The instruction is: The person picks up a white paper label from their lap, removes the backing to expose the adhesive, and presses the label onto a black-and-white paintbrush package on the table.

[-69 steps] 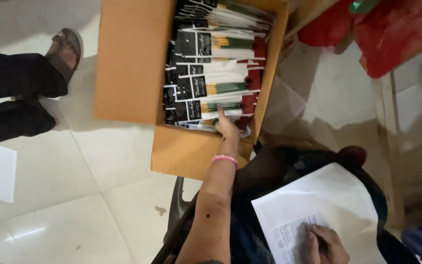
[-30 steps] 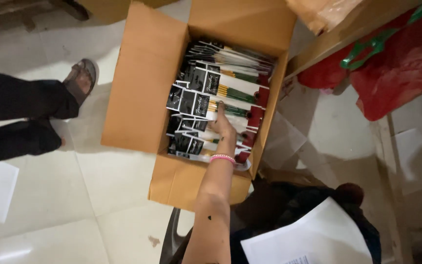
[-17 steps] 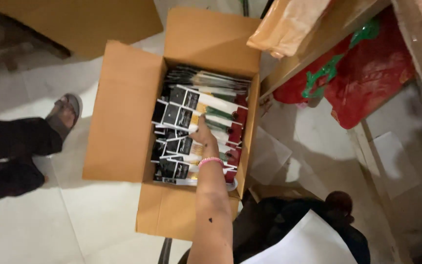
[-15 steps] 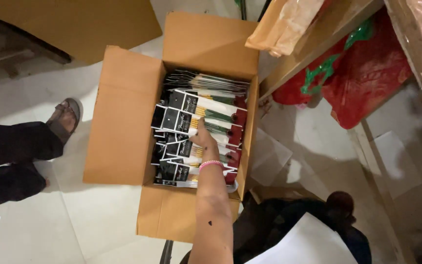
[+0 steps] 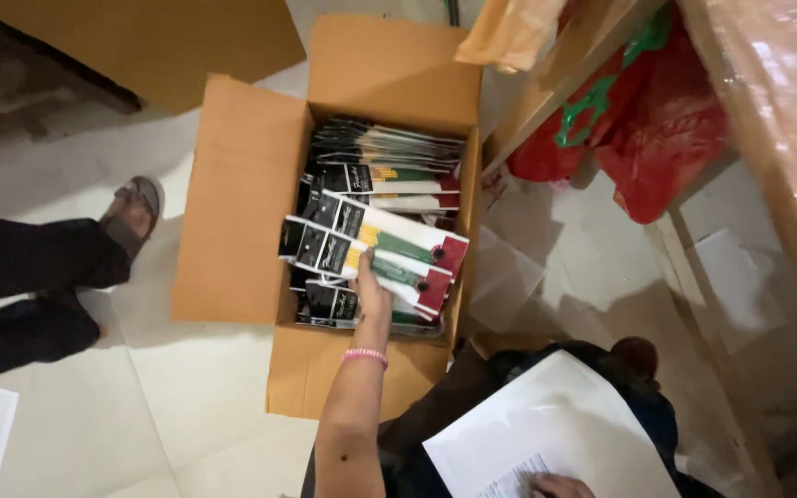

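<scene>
The left hand (image 5: 373, 297) grips a bundle of long flat packets (image 5: 371, 249), black at one end, white with green in the middle, red at the other, tilted above the stack inside the open cardboard box (image 5: 237, 203). The bundle sits toward the box's near edge (its flaps folded outward). The right hand (image 5: 560, 484) rests on a white sheet (image 5: 546, 433) at the lap; I cannot tell its grip. Pale floor lies open left of the box, up to another person's sandalled foot (image 5: 133, 210).

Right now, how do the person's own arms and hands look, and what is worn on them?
The left hand and its forearm are bare, with no sleeve and no glove; a pink beaded bracelet circles the wrist. Only part of the right hand shows at the bottom edge, also without a glove; its arm is out of view.
</scene>
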